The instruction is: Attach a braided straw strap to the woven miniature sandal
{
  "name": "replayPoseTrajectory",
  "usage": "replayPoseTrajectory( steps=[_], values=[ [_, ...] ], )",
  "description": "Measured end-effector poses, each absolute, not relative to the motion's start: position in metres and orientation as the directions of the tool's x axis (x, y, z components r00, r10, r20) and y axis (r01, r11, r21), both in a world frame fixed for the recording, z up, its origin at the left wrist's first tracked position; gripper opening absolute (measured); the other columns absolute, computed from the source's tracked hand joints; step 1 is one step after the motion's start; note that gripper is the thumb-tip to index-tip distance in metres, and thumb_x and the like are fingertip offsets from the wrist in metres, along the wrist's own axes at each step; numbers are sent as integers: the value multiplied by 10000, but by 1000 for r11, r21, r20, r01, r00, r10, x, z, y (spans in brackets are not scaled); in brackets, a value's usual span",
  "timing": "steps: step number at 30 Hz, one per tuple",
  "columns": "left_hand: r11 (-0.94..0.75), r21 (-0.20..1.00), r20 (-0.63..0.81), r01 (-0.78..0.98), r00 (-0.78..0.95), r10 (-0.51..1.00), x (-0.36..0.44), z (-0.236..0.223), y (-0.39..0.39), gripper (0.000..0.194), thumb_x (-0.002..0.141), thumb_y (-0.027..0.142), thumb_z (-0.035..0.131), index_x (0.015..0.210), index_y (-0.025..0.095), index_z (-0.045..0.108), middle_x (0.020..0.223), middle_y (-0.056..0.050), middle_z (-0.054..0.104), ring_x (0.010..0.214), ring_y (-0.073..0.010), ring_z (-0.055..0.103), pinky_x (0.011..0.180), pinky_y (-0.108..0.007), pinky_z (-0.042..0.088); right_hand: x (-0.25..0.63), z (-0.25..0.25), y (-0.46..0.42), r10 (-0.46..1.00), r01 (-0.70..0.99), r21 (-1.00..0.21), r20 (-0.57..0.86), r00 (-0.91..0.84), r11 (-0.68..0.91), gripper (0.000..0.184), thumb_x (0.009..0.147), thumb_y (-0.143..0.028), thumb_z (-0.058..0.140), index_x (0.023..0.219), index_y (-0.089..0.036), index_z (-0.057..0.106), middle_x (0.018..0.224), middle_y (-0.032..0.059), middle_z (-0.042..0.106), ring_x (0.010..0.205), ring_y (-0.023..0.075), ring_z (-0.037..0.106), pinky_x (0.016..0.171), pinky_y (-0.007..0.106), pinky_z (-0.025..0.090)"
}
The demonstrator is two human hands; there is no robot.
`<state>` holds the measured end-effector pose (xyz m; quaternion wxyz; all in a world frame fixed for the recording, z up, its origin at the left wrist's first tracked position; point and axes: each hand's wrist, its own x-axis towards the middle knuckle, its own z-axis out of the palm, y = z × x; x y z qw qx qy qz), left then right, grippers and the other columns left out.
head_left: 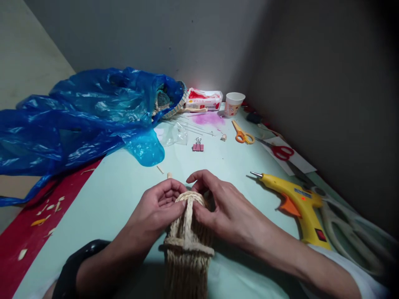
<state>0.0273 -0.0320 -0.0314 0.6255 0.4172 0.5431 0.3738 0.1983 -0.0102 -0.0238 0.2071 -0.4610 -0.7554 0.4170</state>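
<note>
A woven straw piece [187, 270], made of braided cord in rows with a rounded far end, lies in front of me on the pale sheet. A thicker braid [188, 224] runs down its middle and meets a crosswise strip. At the rounded end, my left hand [160, 205] pinches the left edge, thumb on top beside the middle braid. My right hand [215, 203] grips the right side of the same end, its thumb on top and its index finger raised and curled over the far edge. Some fingertips are hidden behind the piece.
A yellow glue gun [289, 197] lies at right, near large grey scissors [346, 232]. Farther back are red-handled scissors [280, 152], orange scissors [241, 133], a pink binder clip [198, 146], a paper cup [233, 104] and a red-white packet [204, 101]. A blue plastic bag [93, 112] covers the left back.
</note>
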Motion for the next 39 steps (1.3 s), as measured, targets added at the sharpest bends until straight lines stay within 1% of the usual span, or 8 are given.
replayPoseTrajectory(
  steps=[5, 8, 13, 17, 22, 29, 36, 39],
  values=[
    [366, 930, -360, -16, 145, 922, 27, -34, -30, 212, 756, 280, 729, 875, 176, 587, 820, -9, 631, 730, -125, 571, 625, -228, 437, 201, -22, -9, 836, 479, -841, -61, -546, 251, 254, 886, -216, 534, 1138, -186, 526, 791, -31, 591, 685, 126, 510, 602, 259, 363],
    [373, 928, -367, -12, 142, 919, 30, -34, -31, 239, 714, 256, 755, 861, 169, 587, 781, -5, 640, 719, -130, 581, 622, -230, 437, 202, -22, -9, 823, 431, -866, -40, -567, 255, 235, 868, -179, 552, 1102, -185, 542, 775, -45, 590, 661, 109, 502, 579, 242, 360],
    [354, 935, -352, -11, 72, 933, 35, -34, -31, 217, 682, 184, 739, 839, 159, 592, 782, -4, 643, 716, -119, 564, 610, -216, 409, 200, -25, -8, 844, 425, -874, -33, -536, 236, 247, 847, -177, 568, 1093, -164, 565, 796, -20, 603, 668, 117, 505, 582, 245, 364],
    [309, 948, -293, -75, 173, 940, 32, -33, -30, 165, 788, 231, 682, 905, 183, 576, 786, 21, 622, 699, -107, 541, 617, -221, 399, 200, -26, -4, 866, 391, -905, -53, -497, 169, 294, 833, -227, 604, 1117, -161, 572, 805, -7, 588, 686, 123, 506, 585, 239, 372],
    [286, 949, -244, -130, 269, 932, 27, -29, -32, 164, 855, 232, 622, 1005, 196, 566, 934, -4, 666, 832, -138, 592, 732, -253, 434, 202, -28, 3, 879, 319, -941, -54, -473, 114, 370, 786, -253, 639, 1131, -143, 566, 779, -13, 557, 675, 124, 493, 565, 236, 383],
    [290, 950, -256, -115, 247, 935, 30, -32, -34, 191, 828, 185, 646, 994, 195, 553, 839, 11, 673, 742, -128, 610, 663, -240, 440, 200, -30, 5, 876, 284, -955, -63, -478, 87, 395, 774, -263, 630, 1138, -141, 537, 822, 17, 620, 673, 136, 534, 565, 247, 394],
    [332, 924, -311, -189, 128, 942, 39, -32, -36, 308, 737, 135, 695, 992, 205, 538, 673, 49, 639, 568, -93, 556, 535, -199, 401, 194, -34, -2, 894, 343, -918, 30, -446, 202, 275, 798, -259, 634, 1057, -176, 588, 818, 8, 626, 698, 136, 545, 594, 242, 383],
    [334, 921, -315, -202, 120, 941, 40, -30, -36, 342, 715, 102, 679, 1004, 212, 532, 671, 52, 644, 558, -95, 561, 540, -199, 414, 196, -33, 0, 887, 328, -927, 9, -462, 180, 289, 808, -245, 615, 1083, -170, 568, 815, 7, 623, 699, 138, 546, 584, 241, 384]
  ],
)
